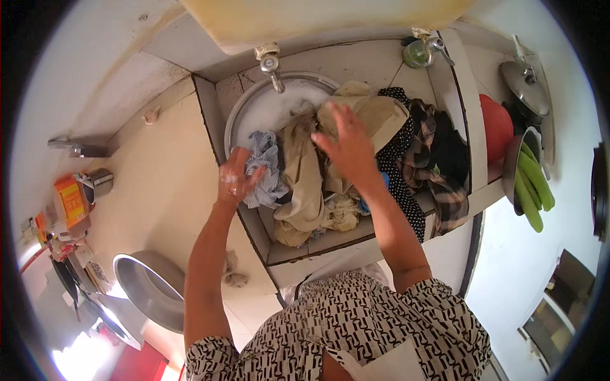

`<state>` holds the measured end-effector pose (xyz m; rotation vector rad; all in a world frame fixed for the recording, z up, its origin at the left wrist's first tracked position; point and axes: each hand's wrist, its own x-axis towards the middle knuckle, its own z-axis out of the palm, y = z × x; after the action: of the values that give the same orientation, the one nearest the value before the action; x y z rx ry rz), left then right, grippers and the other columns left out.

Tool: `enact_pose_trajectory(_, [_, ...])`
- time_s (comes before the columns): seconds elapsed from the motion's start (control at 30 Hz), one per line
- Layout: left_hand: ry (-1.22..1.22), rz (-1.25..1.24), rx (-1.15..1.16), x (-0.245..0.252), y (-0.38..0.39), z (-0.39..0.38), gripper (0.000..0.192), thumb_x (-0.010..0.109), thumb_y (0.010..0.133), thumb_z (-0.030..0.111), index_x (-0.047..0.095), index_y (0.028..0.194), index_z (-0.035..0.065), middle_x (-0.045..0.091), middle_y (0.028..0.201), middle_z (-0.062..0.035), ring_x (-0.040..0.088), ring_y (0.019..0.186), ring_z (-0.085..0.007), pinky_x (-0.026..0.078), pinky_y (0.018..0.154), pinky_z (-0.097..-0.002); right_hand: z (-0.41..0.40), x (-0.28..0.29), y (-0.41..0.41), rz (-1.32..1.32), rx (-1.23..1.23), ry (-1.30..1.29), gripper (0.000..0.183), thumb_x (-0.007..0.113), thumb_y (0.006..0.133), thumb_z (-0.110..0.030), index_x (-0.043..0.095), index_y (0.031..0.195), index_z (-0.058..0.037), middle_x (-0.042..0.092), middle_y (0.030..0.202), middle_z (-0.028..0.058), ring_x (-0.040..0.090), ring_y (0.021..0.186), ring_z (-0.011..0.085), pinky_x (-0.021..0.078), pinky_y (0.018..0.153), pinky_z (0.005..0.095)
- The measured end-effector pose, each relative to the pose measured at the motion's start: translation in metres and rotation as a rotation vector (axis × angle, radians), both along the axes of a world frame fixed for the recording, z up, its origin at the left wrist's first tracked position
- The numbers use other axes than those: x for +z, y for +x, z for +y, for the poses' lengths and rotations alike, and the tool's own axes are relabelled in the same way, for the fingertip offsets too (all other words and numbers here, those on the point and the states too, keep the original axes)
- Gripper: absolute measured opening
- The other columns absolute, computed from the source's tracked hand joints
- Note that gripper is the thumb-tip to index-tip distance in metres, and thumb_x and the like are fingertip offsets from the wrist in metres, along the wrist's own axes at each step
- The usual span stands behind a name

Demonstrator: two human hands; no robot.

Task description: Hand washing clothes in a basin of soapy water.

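A round metal basin (232, 112) of foamy water sits in a tiled sink, under a metal tap (270, 66). My left hand (235, 176), wet with suds, rests on a blue-and-white striped cloth (267, 164) at the basin's left edge; whether its fingers grip the cloth is unclear. My right hand (348, 145) is raised with fingers spread over the khaki garments. One khaki cloth (305, 176) hangs over the basin's near rim, another (381, 116) over its right side. A black polka-dot cloth (398, 176) and a brown plaid cloth (445, 197) lie to the right.
The sink's tiled wall (329, 247) runs nearest me. At the far right stand a second tap (434, 45), a red rounded object (495, 128), a lidded pan (526, 88) and a bowl holding long green vegetables (531, 178). On the left are a metal basin (150, 290) and a metal cup (97, 183).
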<state>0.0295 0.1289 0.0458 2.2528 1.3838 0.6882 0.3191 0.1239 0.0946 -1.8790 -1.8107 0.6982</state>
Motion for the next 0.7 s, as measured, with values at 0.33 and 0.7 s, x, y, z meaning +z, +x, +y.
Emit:
enact_pose_trajectory(0.33, [0.005,-0.043,-0.008,0.007,-0.004,-0.006,0.037,0.078,0.076,0.023,0.054,0.096,0.0039,0.057,0.089,-0.0164,0.06,0.075,-0.0397,0.051,0.062,-0.0456,0.052,-0.127,-0.083,-0.076,-0.076,-0.258,0.106,0.069,0.073,-0.065,0.029,0.15,-0.0032,0.038,0.145,0.0312,0.044,0.13,0.0451,0.0433,0.102,0.0512])
enact_pose_trajectory(0.7, [0.016,-0.035,0.0,0.003,0.0,-0.007,0.039,0.078,0.076,0.025,0.055,0.098,0.0043,0.055,0.088,-0.0154,0.06,0.073,-0.0385,0.051,0.062,-0.0451,0.088,-0.176,-0.039,-0.175,0.059,-0.156,0.044,0.07,0.078,-0.036,0.066,0.103,0.0002,0.067,0.103,0.0226,0.065,0.097,0.0385,0.0516,0.085,0.0453])
